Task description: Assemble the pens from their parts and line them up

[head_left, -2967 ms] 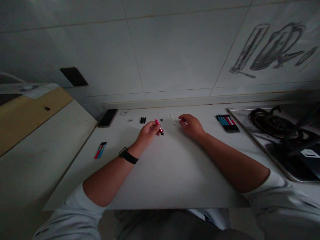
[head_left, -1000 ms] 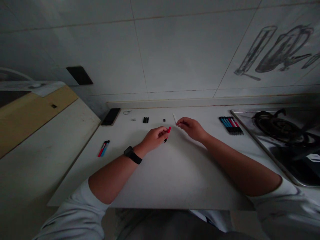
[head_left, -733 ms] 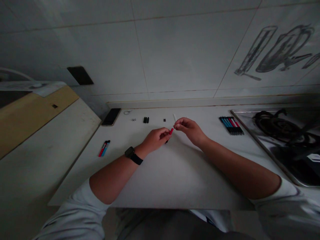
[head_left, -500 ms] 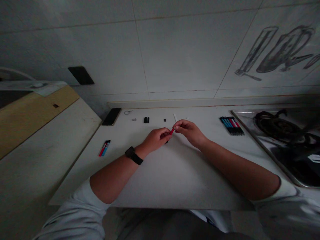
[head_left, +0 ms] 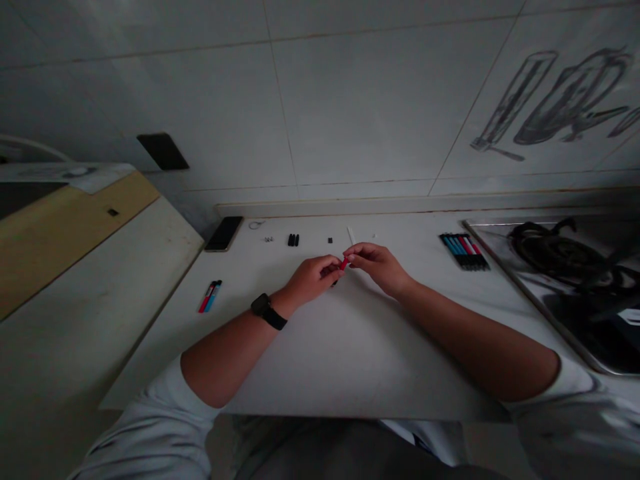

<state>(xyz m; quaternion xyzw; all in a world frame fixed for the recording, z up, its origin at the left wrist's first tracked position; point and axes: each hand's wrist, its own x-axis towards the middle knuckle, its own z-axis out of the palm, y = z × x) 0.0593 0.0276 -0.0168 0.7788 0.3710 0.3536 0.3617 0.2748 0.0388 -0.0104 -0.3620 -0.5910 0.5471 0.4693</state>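
Note:
A small red pen barrel (head_left: 343, 265) is held over the middle of the white counter (head_left: 320, 360). My left hand (head_left: 313, 277) grips its lower part, and a dark tip pokes out below those fingers. At its upper end, the thumb and fingertips of my right hand (head_left: 375, 263) are pinched together on the barrel. Just behind my right hand lies a thin white stick (head_left: 351, 235), perhaps a refill. Small black pen parts (head_left: 293, 240) and a tiny black piece (head_left: 330, 240) rest further back.
On the left lie a red pen piece (head_left: 206, 297) and a blue one (head_left: 213, 297). A phone (head_left: 225, 234), a ring-like loop (head_left: 257, 225) and tiny metal bits (head_left: 269, 239) are behind. Several pens (head_left: 465, 251) lie beside the gas stove (head_left: 555, 257) at right.
My right fingertips have shifted slightly down and closer onto the upper end of the red barrel. My left hand keeps its hold nearly unmoved.

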